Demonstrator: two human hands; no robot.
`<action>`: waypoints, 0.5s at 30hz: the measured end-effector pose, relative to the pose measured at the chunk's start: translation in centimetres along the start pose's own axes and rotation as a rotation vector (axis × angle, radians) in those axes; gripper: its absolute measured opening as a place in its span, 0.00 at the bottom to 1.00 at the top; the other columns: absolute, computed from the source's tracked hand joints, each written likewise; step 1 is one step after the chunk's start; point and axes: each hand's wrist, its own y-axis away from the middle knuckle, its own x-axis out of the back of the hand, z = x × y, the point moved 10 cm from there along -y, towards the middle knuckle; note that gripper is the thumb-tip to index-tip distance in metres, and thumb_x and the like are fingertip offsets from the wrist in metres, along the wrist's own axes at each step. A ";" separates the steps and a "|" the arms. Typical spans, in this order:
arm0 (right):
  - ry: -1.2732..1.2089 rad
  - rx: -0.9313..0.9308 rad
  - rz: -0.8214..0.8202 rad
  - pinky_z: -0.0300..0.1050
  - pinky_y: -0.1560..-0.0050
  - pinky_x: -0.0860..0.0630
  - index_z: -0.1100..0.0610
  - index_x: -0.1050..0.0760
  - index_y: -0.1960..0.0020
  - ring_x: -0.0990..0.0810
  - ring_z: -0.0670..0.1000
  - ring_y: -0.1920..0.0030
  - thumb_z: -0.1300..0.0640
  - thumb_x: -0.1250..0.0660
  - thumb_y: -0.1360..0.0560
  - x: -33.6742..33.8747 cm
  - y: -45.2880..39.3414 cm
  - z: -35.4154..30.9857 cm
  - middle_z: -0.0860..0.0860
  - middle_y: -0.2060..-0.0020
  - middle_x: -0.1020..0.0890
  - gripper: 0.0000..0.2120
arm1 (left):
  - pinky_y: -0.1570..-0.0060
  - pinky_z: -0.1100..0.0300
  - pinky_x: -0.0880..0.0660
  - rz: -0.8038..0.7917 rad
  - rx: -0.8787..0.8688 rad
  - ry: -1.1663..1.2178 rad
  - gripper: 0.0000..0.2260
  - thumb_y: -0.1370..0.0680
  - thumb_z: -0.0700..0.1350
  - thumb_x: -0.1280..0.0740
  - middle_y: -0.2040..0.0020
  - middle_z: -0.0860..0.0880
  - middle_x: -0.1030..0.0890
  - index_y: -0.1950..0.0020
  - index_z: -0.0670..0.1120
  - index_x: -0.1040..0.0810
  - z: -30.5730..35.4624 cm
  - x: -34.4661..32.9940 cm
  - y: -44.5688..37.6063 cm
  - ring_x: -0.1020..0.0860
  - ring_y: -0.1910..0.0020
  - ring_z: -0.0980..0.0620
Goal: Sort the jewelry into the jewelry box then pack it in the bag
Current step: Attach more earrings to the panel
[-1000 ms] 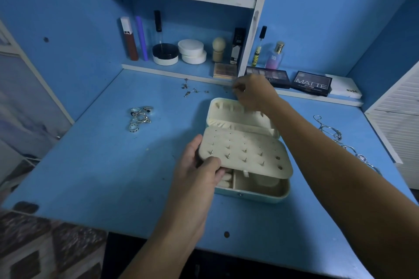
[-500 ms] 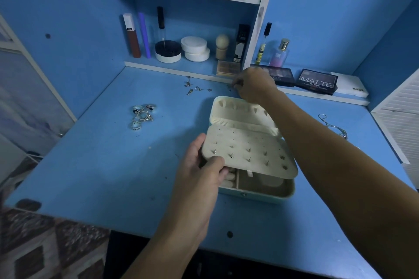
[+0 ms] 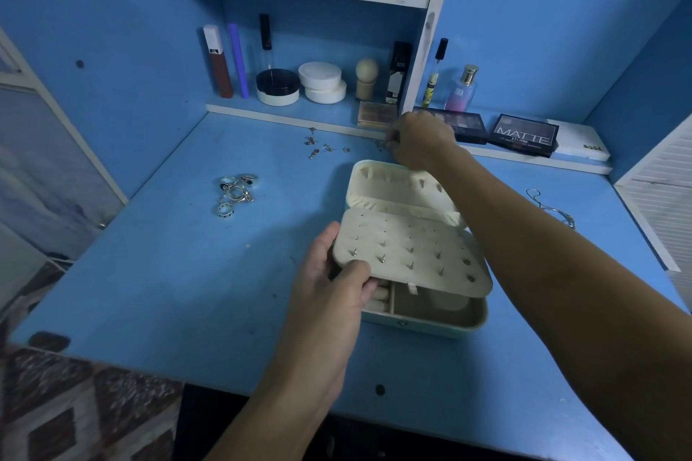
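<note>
We see the open jewelry box (image 3: 415,254) standing near the middle of the blue desk (image 3: 149,292), somewhat toward its front edge, lid laid back toward the shelf. Our left hand (image 3: 329,288) pinches the near-left corner of the perforated earring panel (image 3: 412,254), thumb on top and fingers beneath, holding it lifted above the lower compartments; several studs already stand in its holes. Our right hand (image 3: 419,140) reaches past the lid to the desk's back edge, fingers curled downward over something small; whether they have closed on an earring we cannot tell. Loose stud earrings (image 3: 318,146) lie just left of that hand, rings (image 3: 234,195) cluster toward the left edge, and a thin chain (image 3: 550,206) lies toward the right edge. We judge the studs very light, hard and slippery, easily dropped or flicked away, best taken by a fingertip pinch on the decorative head so the post stays free for the hole. The panel looks thin and somewhat flexible, so support at its edge seems prudent. The box itself appears light and rigid.
</note>
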 end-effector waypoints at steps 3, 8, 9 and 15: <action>0.064 -0.004 0.004 0.47 0.55 0.28 0.48 0.20 0.43 0.20 0.59 0.45 0.55 0.36 0.21 0.4 0.0 -0.2 0.54 0.44 0.19 0.09 | 0.55 0.67 0.22 -0.002 -0.009 -0.009 0.21 0.21 0.30 0.41 0.57 0.60 0.15 0.51 0.58 0.24 0.2 -0.1 0.1 0.17 0.52 0.61; 0.198 -0.005 0.007 0.48 0.56 0.28 0.50 0.22 0.39 0.19 0.59 0.45 0.57 0.34 0.21 0.7 0.1 -1.1 0.54 0.44 0.19 0.12 | 0.52 0.66 0.22 0.009 0.002 0.002 0.20 0.21 0.31 0.40 0.53 0.61 0.15 0.48 0.58 0.25 -0.1 0.1 0.0 0.17 0.48 0.60; 0.217 -0.006 0.008 0.48 0.56 0.28 0.51 0.23 0.39 0.19 0.59 0.45 0.58 0.34 0.22 0.7 0.1 -1.2 0.54 0.44 0.19 0.12 | 0.52 0.66 0.22 0.011 0.004 0.002 0.20 0.21 0.31 0.40 0.52 0.61 0.15 0.48 0.58 0.26 -0.1 0.1 0.0 0.17 0.48 0.60; 0.279 0.031 0.013 0.49 0.52 0.28 0.54 0.24 0.36 0.20 0.59 0.43 0.60 0.35 0.23 0.7 0.1 -1.7 0.55 0.42 0.20 0.15 | 0.53 0.65 0.24 0.009 -0.017 -0.019 0.21 0.21 0.30 0.40 0.57 0.61 0.15 0.51 0.59 0.25 0.3 0.0 0.2 0.17 0.53 0.62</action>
